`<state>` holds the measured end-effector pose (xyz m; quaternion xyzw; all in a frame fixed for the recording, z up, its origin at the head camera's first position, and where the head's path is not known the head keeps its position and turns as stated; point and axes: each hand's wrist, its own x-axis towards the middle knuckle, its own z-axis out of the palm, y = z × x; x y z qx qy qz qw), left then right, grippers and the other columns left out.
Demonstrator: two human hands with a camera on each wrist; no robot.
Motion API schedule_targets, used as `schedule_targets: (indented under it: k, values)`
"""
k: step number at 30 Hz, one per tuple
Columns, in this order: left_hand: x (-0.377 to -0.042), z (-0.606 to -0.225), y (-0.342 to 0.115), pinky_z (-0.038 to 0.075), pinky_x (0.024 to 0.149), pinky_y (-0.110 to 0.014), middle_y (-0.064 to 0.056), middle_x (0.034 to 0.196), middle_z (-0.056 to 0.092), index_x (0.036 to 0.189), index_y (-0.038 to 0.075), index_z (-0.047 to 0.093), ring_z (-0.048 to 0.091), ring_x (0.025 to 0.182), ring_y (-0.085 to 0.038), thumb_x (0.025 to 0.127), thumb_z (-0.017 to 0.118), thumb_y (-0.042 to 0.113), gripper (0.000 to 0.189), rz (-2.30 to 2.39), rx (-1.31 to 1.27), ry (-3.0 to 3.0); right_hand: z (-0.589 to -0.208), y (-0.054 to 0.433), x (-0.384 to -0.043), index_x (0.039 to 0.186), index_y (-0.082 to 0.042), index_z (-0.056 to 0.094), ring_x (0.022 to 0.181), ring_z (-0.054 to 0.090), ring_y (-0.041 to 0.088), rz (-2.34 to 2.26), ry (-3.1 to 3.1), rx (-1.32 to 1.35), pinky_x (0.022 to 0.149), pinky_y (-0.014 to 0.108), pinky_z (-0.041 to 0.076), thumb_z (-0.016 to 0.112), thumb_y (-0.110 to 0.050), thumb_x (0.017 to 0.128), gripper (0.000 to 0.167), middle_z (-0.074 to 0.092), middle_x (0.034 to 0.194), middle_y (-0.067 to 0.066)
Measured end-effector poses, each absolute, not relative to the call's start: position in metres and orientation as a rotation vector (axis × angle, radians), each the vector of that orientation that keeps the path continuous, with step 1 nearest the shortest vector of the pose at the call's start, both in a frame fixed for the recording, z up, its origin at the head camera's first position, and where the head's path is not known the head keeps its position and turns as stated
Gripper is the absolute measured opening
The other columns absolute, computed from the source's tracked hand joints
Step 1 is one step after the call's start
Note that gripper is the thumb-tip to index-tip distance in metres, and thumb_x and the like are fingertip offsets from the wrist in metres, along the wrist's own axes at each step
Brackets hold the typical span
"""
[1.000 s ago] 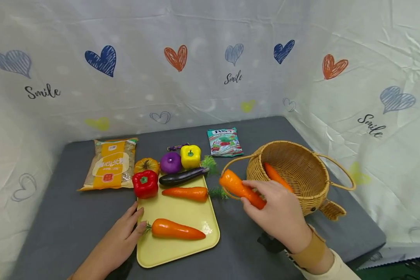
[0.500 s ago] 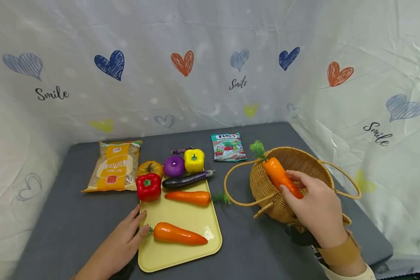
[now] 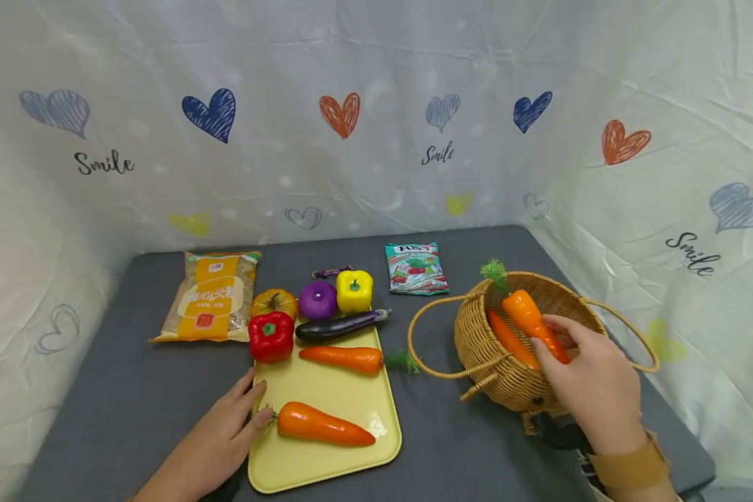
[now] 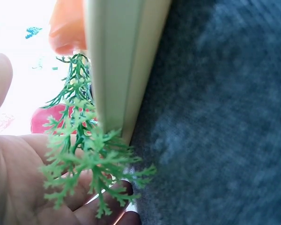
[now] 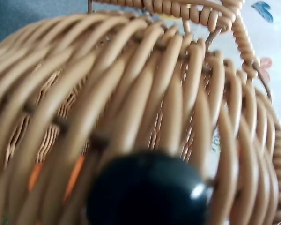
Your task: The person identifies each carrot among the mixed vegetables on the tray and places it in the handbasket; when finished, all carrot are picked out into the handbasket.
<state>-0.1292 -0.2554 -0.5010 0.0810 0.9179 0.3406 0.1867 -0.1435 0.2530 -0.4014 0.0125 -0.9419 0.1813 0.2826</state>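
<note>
With thumb and fingers, my right hand holds an orange carrot with a green top, over the opening of the wicker basket. Another carrot lies inside. The right wrist view shows only the basket's woven side and a dark, shiny round knob. My left hand rests at the left edge of the yellow tray, fingers loosely extended. Beside its thumb, a carrot lies on the tray; its leafy green top hangs over the palm in the left wrist view.
Across the tray's far part lie a carrot, an eggplant and a red bell pepper. Behind are a small pumpkin, purple onion and yellow pepper. Further back lie a grain bag and candy bag.
My right hand has carried its carrot rightward, from beside the basket's handle to over the basket's opening. The basket has turned somewhat. My left hand stays at the tray's edge.
</note>
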Motion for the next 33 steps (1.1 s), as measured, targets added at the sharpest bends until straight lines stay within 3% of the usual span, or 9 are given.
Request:
schedule_targets:
  k: [8, 12, 17, 27, 33]
  values:
    - [-0.129, -0.5, -0.255, 0.029, 0.113, -0.077, -0.031, 0.172, 0.016, 0.159, -0.004, 0.046, 0.024, 0.152, -0.059, 0.11, 0.04, 0.065, 0.085, 0.945, 0.232, 2.591, -0.402, 0.259, -0.15, 0.113, -0.006, 0.083, 0.093, 0.068, 0.047, 0.359, -2.484, 0.101, 0.055, 0.054, 0.047, 0.084, -0.017, 0.088, 0.027, 0.076, 0.118, 0.019]
    - [-0.13, -0.5, -0.256, 0.029, 0.113, -0.078, -0.03, 0.172, 0.017, 0.16, -0.002, 0.046, 0.024, 0.152, -0.059, 0.11, 0.041, 0.066, 0.085, 0.938, 0.23, 2.593, -0.404, 0.255, -0.15, 0.112, -0.007, 0.084, 0.093, 0.07, 0.048, 0.358, -2.505, 0.159, 0.052, 0.055, 0.048, 0.083, -0.02, 0.089, 0.026, 0.077, 0.115, 0.019]
    - [-0.13, -0.503, -0.257, 0.029, 0.112, -0.079, -0.029, 0.173, 0.016, 0.161, -0.001, 0.045, 0.023, 0.152, -0.059, 0.109, 0.042, 0.067, 0.085, 0.939, 0.214, 2.583, -0.407, 0.236, -0.146, 0.112, -0.007, 0.084, 0.099, 0.071, 0.045, 0.466, -2.476, 0.268, 0.074, 0.066, 0.053, 0.083, -0.015, 0.089, 0.025, 0.078, 0.115, 0.016]
    - [-0.125, -0.509, -0.254, 0.028, 0.113, -0.078, -0.027, 0.173, 0.019, 0.161, 0.002, 0.047, 0.023, 0.154, -0.056, 0.109, 0.043, 0.065, 0.082, 0.981, 0.177, 2.582, -0.414, 0.157, -0.14, 0.108, -0.016, 0.084, 0.095, 0.073, 0.02, 0.543, -2.386, 0.738, 0.078, 0.045, 0.06, 0.086, -0.015, 0.085, 0.023, 0.078, 0.111, -0.002]
    - [-0.126, -0.503, -0.255, 0.028, 0.114, -0.077, -0.025, 0.173, 0.021, 0.16, 0.003, 0.049, 0.025, 0.154, -0.054, 0.109, 0.043, 0.066, 0.082, 0.966, 0.17, 2.622, -0.429, 0.109, -0.142, 0.106, -0.024, 0.084, 0.092, 0.069, 0.009, 0.583, -2.484, 0.866, 0.075, 0.036, 0.06, 0.088, -0.022, 0.087, 0.019, 0.076, 0.106, -0.012]
